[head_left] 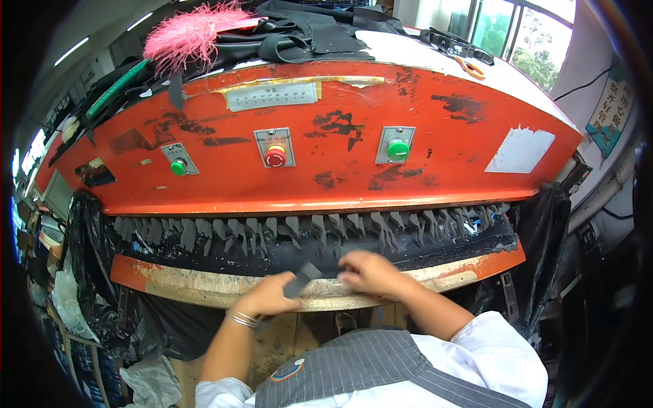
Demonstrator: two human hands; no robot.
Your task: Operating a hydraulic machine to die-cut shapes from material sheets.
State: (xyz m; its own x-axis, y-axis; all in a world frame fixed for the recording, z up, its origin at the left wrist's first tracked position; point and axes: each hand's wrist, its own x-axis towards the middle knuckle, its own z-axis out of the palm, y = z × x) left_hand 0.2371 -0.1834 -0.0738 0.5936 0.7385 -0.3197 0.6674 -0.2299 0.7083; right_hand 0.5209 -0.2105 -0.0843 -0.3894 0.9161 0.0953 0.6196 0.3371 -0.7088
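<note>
My left hand (pixel 266 296), with a metal bracelet at the wrist, is closed on a small stack of dark grey flat pieces (pixel 303 278) over the worn front edge of a red machine. To its right, my right hand (pixel 371 273) is curled, thumb and fingers drawn together. What it holds, if anything, cannot be made out. Beyond both hands, a long row of dark grey strips (pixel 320 231) hangs down from the slot under the machine's red cover (pixel 272 194). The strips hang over a black bed (pixel 204 256).
The cover carries green buttons (pixel 398 149) and a red knob (pixel 275 156). On top lie black sheet material (pixel 313 41), a pink fringed bundle (pixel 187 37) and orange-handled scissors (pixel 469 67). Black plastic sheeting (pixel 85 238) hangs at both ends. A pale wooden-looking front edge (pixel 442 277) runs before me.
</note>
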